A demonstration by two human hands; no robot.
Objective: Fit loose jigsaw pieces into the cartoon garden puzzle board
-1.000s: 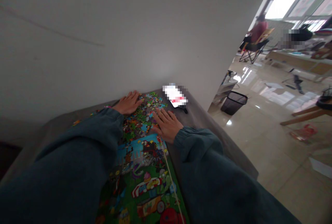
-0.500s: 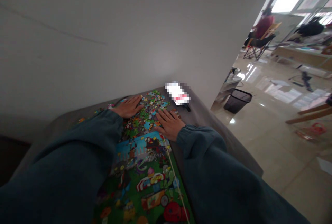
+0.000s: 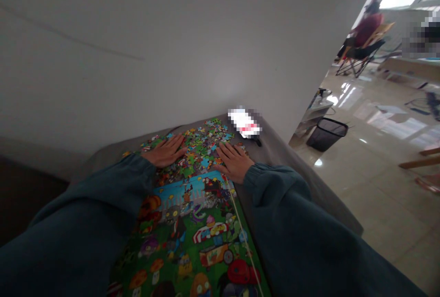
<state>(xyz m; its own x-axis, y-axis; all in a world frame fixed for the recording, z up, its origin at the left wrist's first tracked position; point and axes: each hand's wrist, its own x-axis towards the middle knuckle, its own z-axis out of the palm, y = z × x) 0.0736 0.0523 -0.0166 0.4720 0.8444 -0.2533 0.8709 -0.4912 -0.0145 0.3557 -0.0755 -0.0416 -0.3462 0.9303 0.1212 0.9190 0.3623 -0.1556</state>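
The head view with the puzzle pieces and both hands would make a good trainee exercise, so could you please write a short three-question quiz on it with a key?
1. Multiple choice: what lies between the left hand and the right hand?
A) the wastebasket
B) loose puzzle pieces
C) the folding chair

2. True or false: the lit screen is nearer the left hand than the right.

3. Fill in: the strip along the far edge of the cartoon picture, next to the pieces, is mostly ____ in colour.

Key: 1. B; 2. false; 3. blue
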